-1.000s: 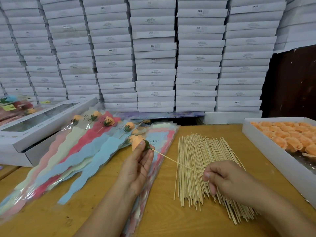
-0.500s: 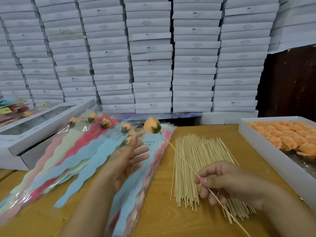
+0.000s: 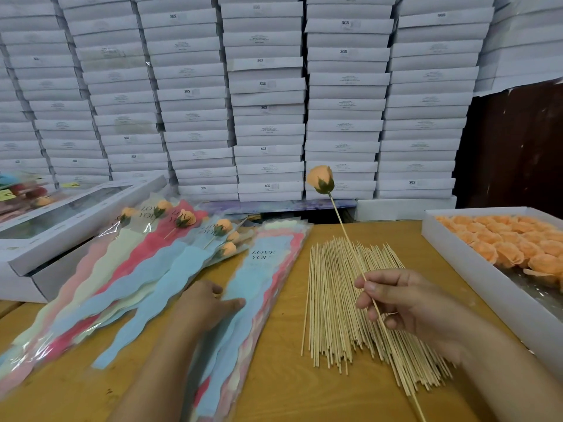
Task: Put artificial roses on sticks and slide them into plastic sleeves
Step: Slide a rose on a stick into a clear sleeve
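Note:
My right hand [image 3: 405,303] pinches a thin wooden stick [image 3: 344,226] that stands nearly upright, with an orange rose bud [image 3: 320,179] and its green base on top. Below that hand lies a heap of bare sticks [image 3: 341,300]. My left hand [image 3: 207,306] rests palm down on a stack of plastic sleeves [image 3: 265,269] with a blue wavy one on top printed "LOVE YOU". To the left lie several filled sleeves with roses [image 3: 182,239] in them, fanned out.
A white box of loose orange rose heads [image 3: 518,248] sits at the right edge of the wooden table [image 3: 292,388]. A windowed white box [image 3: 70,220] stands at the left. Stacked white cartons [image 3: 268,95] wall off the back.
My left hand let go of the rose and dropped onto the sleeve stack. My right hand swung the stick upright, lifting the rose up and to the right.

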